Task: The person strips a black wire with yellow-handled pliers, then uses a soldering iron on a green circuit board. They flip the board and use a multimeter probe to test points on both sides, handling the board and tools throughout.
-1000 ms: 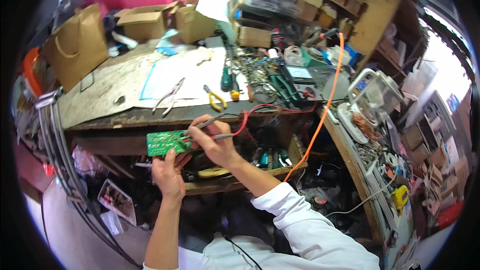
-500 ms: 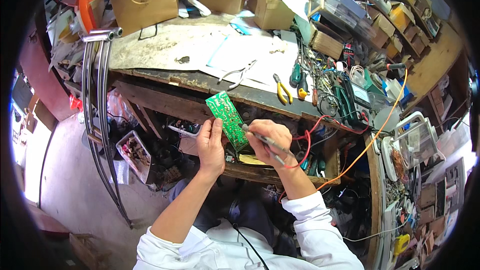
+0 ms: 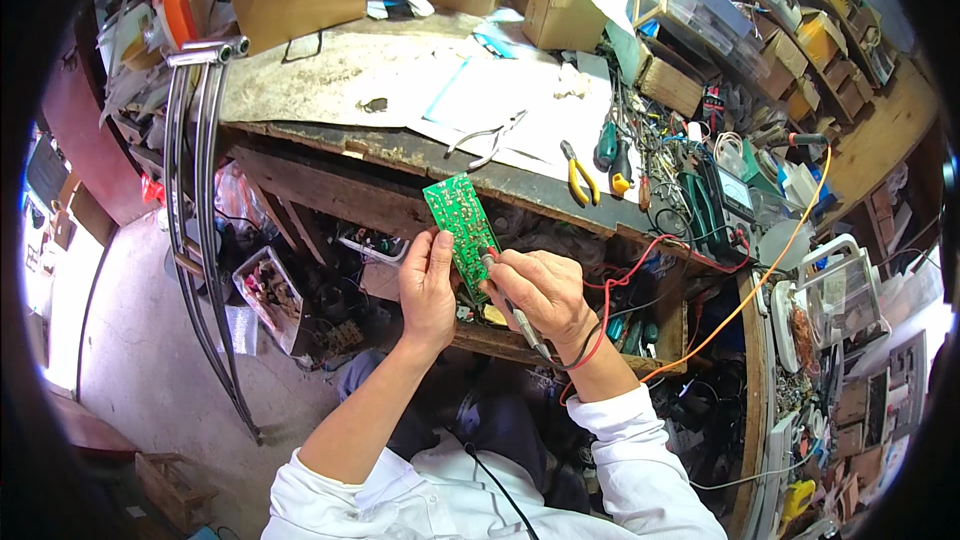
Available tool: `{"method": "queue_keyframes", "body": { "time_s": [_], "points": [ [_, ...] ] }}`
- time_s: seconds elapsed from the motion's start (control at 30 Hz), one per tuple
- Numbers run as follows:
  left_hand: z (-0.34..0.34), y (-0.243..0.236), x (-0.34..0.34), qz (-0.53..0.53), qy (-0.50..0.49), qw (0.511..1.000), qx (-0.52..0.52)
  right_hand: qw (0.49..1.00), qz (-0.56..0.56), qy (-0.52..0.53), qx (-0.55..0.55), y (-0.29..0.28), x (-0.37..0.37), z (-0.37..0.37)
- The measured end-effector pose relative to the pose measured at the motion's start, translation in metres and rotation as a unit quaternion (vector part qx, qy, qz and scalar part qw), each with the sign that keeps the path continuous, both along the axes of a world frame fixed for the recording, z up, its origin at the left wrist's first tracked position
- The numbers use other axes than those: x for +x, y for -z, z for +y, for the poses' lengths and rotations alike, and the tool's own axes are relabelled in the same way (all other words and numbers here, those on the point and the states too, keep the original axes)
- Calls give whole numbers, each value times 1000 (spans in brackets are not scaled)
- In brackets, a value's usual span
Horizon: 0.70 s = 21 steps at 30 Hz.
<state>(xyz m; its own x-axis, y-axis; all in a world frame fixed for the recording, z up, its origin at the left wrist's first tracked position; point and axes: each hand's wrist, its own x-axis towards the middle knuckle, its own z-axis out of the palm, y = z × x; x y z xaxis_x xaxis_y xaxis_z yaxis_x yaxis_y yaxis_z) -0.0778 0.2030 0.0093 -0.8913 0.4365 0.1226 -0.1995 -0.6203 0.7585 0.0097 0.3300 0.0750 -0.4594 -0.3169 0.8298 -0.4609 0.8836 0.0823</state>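
A green circuit board (image 3: 462, 223), tilted, is held up in front of the bench edge. My left hand (image 3: 428, 285) grips its lower left side, with the thumb on the face. In my right hand (image 3: 545, 292) are meter test probes (image 3: 528, 328), pinched between closed fingers. Their tips meet or hover over the board's right edge; contact is too small to tell. Red and black leads trail from the probes, and the red lead (image 3: 607, 312) runs toward an analogue meter (image 3: 736, 190) on the bench's right side.
On the bench (image 3: 330, 90) lie grey pliers (image 3: 488, 140), yellow-handled pliers (image 3: 580, 180) and several screwdrivers (image 3: 606, 146). Cardboard boxes (image 3: 563, 15) stand behind. An orange cable (image 3: 745, 285) crosses at the right. Chrome tubes (image 3: 190, 170) lean at the left, beside a filled bin (image 3: 270, 295).
My right hand has turned, so the probes' rear ends now point more downward and their tips sit slightly differently on the board. The board has turned a little more upright. The view shifted slightly.
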Motion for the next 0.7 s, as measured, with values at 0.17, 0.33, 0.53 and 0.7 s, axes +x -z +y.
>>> {"method": "queue_keyframes", "body": {
  "time_s": [0.17,0.33,0.53,0.7],
  "points": [
    [0,-2,1,-9,2,1000,7,1000,-3,-1,6,0,-1,0],
    [0,-7,3,-14,9,1000,11,1000,-8,6,6,1,0,-1],
    [1,0,0,-6,7,1000,6,1000,-16,4,2,-1,-1,-3],
    [1,-3,1,-13,14,1000,13,1000,-16,0,3,1,-2,-2]
  ]
}}
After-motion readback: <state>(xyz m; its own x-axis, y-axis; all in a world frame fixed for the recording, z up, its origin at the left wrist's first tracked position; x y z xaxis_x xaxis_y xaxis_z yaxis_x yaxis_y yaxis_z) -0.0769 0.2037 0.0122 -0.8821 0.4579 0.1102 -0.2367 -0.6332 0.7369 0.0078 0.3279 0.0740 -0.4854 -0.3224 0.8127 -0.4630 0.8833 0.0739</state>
